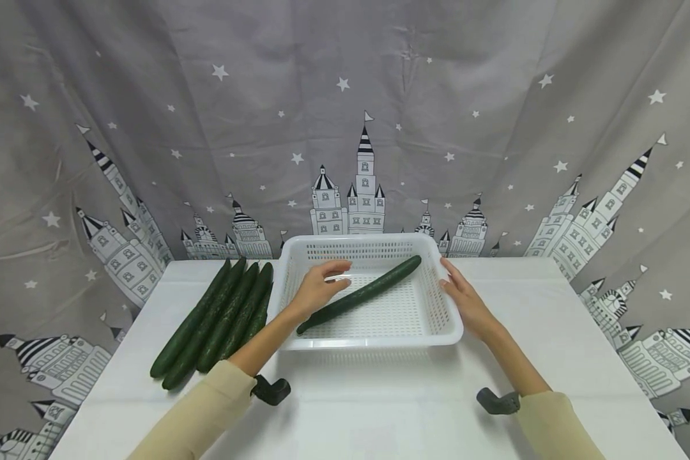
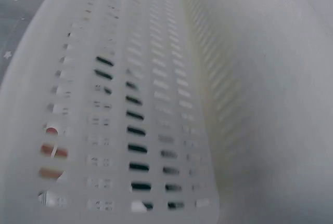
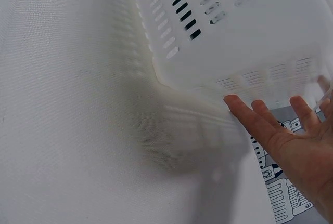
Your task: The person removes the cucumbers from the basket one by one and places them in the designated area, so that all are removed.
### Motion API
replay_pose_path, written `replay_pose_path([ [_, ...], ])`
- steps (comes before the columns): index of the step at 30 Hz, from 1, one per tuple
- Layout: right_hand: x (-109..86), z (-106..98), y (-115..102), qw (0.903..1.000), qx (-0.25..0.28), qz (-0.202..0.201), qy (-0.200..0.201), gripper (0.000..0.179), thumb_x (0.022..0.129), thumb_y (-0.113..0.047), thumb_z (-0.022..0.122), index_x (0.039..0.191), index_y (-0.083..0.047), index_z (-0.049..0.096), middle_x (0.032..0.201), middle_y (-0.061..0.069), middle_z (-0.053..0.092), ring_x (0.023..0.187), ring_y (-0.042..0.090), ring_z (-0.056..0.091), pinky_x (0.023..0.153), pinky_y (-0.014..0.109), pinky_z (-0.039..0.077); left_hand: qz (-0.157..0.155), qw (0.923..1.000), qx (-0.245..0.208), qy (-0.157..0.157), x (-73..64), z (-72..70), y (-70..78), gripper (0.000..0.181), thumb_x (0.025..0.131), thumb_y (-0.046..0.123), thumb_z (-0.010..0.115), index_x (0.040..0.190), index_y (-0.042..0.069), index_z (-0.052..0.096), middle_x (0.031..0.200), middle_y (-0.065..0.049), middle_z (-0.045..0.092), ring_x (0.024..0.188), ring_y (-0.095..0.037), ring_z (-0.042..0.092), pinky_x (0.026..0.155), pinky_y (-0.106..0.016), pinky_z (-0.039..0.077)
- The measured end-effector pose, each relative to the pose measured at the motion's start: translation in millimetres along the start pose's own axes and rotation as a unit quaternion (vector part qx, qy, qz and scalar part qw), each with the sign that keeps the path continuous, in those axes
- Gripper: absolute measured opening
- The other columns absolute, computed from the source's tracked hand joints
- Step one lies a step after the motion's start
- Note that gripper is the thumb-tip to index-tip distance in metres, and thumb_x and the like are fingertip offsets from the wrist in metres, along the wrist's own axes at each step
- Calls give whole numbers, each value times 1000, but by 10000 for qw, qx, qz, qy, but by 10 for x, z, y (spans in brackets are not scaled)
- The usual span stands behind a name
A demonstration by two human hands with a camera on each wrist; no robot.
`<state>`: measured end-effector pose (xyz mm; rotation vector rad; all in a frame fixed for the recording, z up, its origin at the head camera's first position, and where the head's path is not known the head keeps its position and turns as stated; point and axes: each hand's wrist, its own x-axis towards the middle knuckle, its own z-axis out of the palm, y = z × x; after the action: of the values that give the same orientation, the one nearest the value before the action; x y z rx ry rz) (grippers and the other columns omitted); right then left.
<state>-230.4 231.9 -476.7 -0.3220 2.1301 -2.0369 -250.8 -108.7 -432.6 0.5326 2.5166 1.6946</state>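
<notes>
A long dark green cucumber (image 1: 374,289) lies diagonally in a white perforated plastic basket (image 1: 374,343). Over the left part of the basket, my left hand (image 1: 316,291) is held with thumb and fingers apart, near the cucumber and with nothing in its grasp. My right hand (image 1: 466,299) touches the basket's right side at the rim. The right wrist view shows the right hand (image 3: 299,141) with its fingers extended along the outside of the basket wall (image 3: 250,47). In the left wrist view, the slotted front wall (image 2: 114,109) fills the frame, with dark green visible through the slots.
Several more cucumbers (image 1: 218,322) lie side by side on the white tablecloth (image 1: 374,409), left of the basket. Behind the table hangs a grey curtain (image 1: 414,160) printed with castles and stars. Black wrist devices (image 1: 271,391) are worn on both forearms.
</notes>
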Motion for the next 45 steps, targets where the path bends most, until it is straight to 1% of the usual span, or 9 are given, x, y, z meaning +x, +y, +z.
replay_pose_path([
  [5, 3, 4, 1, 10000, 8, -2, -26, 62, 110, -29, 36, 162, -20, 2, 163, 21, 13, 141, 49, 28, 101, 55, 42, -232, 9997, -1, -18, 104, 160, -33, 44, 93, 6, 70, 136, 3, 60, 136, -17, 59, 129, -36, 51, 103, -46, 45],
  [10, 10, 3, -2, 10000, -7, 31, 0, 63, 110, -29, 36, 162, -20, 2, 164, 19, 12, 142, 48, 27, 102, 55, 41, -385, 9986, 333, -115, 192, 291, -55, 44, 93, 9, 70, 136, 10, 62, 137, -10, 60, 129, -32, 52, 98, -44, 50],
  [13, 10, 6, -5, 10000, -17, 82, 36, 63, 110, -29, 37, 162, -21, 2, 164, 19, 12, 142, 49, 27, 102, 56, 40, -313, 9975, 555, -291, 232, 369, -85, 44, 94, 8, 69, 137, 9, 61, 138, -8, 59, 130, -32, 51, 97, -45, 50],
  [15, 8, 6, -2, 9999, -1, 109, 33, 63, 110, -29, 37, 162, -21, 2, 163, 20, 12, 141, 49, 27, 102, 57, 40, -133, 9961, 765, -420, 251, 415, -109, 44, 94, 7, 68, 137, 7, 60, 139, -10, 59, 129, -34, 51, 101, -48, 46],
  [21, 6, -7, 7, 9999, 47, 113, 22, 63, 110, -30, 37, 162, -22, 3, 163, 21, 14, 141, 48, 28, 103, 56, 40, 218, 9863, 1530, -584, 336, 528, -185, 43, 93, 7, 69, 136, 5, 61, 135, -14, 61, 125, -36, 55, 100, -48, 47],
  [27, 12, -10, 7, 10000, 2, 86, 45, 64, 110, -31, 38, 162, -22, 3, 163, 20, 15, 141, 47, 29, 102, 54, 41, -44, 9780, 1942, -765, 406, 561, -245, 47, 94, 9, 69, 139, 8, 58, 135, -15, 60, 126, -35, 54, 101, -48, 46],
  [33, 15, -1, -3, 9999, -9, 93, 44, 63, 110, -30, 37, 162, -22, 3, 164, 18, 13, 143, 47, 27, 103, 55, 40, -207, 9761, 1940, -957, 436, 575, -267, 49, 93, 7, 69, 140, 6, 56, 136, -16, 59, 121, -34, 58, 99, -45, 48],
  [42, 17, 6, -3, 9998, -19, 151, 101, 63, 110, -31, 37, 162, -23, 4, 164, 17, 13, 142, 47, 27, 103, 55, 40, -479, 9743, 1951, -1017, 470, 579, -285, 47, 92, 7, 69, 138, 9, 59, 130, -17, 62, 111, -31, 64, 90, -42, 53],
  [45, 12, 15, -7, 9999, 8, 140, 75, 62, 110, -30, 36, 162, -23, 3, 164, 17, 12, 143, 47, 26, 103, 56, 39, -468, 9747, 1931, -1023, 474, 575, -292, 47, 90, 5, 70, 137, 8, 61, 127, -18, 64, 109, -31, 65, 89, -40, 54],
])
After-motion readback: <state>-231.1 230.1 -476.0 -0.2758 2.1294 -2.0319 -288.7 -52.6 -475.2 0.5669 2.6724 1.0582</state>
